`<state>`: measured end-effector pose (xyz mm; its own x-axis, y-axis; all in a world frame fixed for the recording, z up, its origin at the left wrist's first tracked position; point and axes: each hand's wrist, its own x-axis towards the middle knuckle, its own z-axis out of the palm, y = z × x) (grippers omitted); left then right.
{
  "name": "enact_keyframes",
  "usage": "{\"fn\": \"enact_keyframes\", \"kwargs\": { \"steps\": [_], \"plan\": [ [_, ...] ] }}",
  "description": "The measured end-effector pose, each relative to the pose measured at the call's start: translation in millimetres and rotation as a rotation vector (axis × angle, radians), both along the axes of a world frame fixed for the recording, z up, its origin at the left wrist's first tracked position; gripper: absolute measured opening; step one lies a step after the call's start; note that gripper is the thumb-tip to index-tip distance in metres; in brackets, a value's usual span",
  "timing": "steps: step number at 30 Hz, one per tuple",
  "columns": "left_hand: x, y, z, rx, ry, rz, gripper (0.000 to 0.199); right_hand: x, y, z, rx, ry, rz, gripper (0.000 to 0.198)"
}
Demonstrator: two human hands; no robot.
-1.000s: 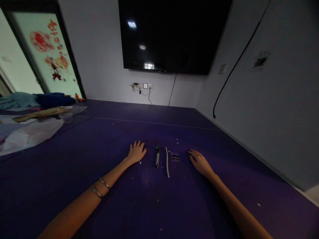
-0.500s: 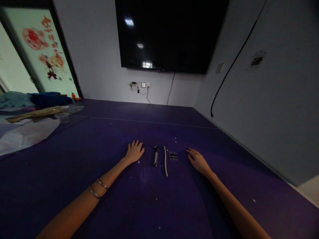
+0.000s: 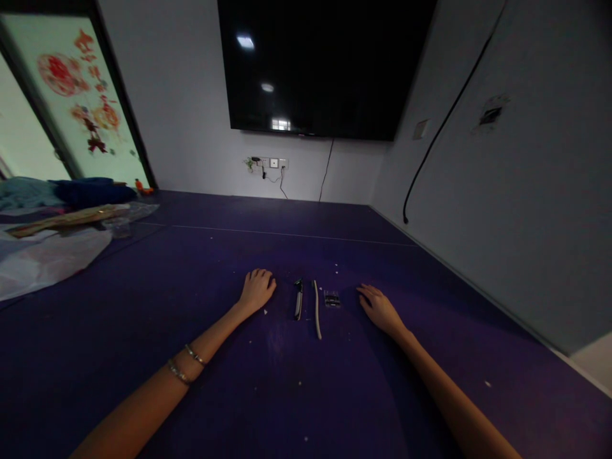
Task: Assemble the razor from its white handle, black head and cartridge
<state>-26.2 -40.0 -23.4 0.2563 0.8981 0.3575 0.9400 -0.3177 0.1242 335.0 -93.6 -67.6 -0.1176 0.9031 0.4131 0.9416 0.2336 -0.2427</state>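
Purple flat surface (image 3: 363, 395), with three small articles lying between our hands. Our left hand (image 3: 257, 290) rests palm down, fingers slightly apart, gripping nothing that shows; our right hand (image 3: 381, 310) rests palm down, fingers loosely together, likewise without a visible hold. From left to right we find a slim black-and-grey handled article with an angled head (image 3: 299, 303), razor-like in form; a long, slender, slightly curved off-white stick with a dark tip (image 3: 317, 312), toothbrush-like; and a small flat clear-and-black rectangle (image 3: 331, 299), its material indistinct. All three lie apart from one another and from both hands. We judge lightly resting palms best here, leaving the row undisturbed; a pinch at mid-length would suit the two slim articles. The purple surface's far edge meets the grey wall (image 3: 182, 127) well beyond the row, and its right edge slants along the side wall (image 3: 526, 210). A translucent white sheet (image 3: 57, 261) occupies the left side, so we have more room nearer us.
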Motion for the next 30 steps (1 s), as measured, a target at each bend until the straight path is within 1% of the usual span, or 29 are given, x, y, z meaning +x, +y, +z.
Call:
{"fn": "enact_keyframes", "kwargs": {
  "steps": [2,3,5,6,7,13,16,20,22,24,27,30],
  "plan": [
    [7.0,-5.8,9.5,0.046,-0.018,-0.046,0.032,0.5,0.4,0.1,0.000,0.006,0.001,0.039],
    [11.9,-8.7,13.4,0.031,-0.032,-0.060,0.031,0.8,0.6,0.1,-0.001,0.010,0.003,0.038],
    [24.0,-13.2,18.1,-0.102,-0.071,-0.097,0.029,1.2,1.0,0.3,-0.006,0.010,0.004,0.038],
    [30.7,-14.6,18.8,-0.191,-0.089,-0.099,0.028,1.4,1.2,0.5,-0.007,0.010,0.003,0.038],
    [37.4,-15.3,18.7,-0.232,-0.093,-0.099,0.028,1.4,1.2,0.6,-0.007,0.011,0.002,0.038],
    [67.2,-11.9,15.6,-0.335,-0.131,-0.062,0.034,0.4,-0.1,2.4,-0.004,0.038,0.003,0.037],
    [73.8,-12.2,15.9,-0.385,-0.181,-0.041,0.031,-0.7,-0.8,3.5,-0.011,0.033,-0.004,0.038],
    [76.1,-12.7,16.5,-0.447,-0.303,-0.039,0.021,-1.3,-1.3,4.0,-0.020,0.016,-0.016,0.038],
    [73.8,-10.2,18.9,-0.506,-0.398,-0.050,0.018,-1.3,-1.3,3.7,-0.022,0.021,-0.016,0.038],
    [68.5,-5.5,23.4,-0.610,-0.514,-0.072,0.020,-1.2,-1.3,3.3,-0.021,0.027,-0.020,0.038],
    [55.4,3.2,31.1,-0.814,-0.723,-0.123,0.027,-1.4,-1.4,3.5,-0.018,0.017,-0.029,0.038],
    [40.0,11.2,33.3,-0.966,-0.925,-0.146,0.026,-2.3,-1.7,5.0,-0.020,-0.009,-0.032,0.039]
  ]
}}
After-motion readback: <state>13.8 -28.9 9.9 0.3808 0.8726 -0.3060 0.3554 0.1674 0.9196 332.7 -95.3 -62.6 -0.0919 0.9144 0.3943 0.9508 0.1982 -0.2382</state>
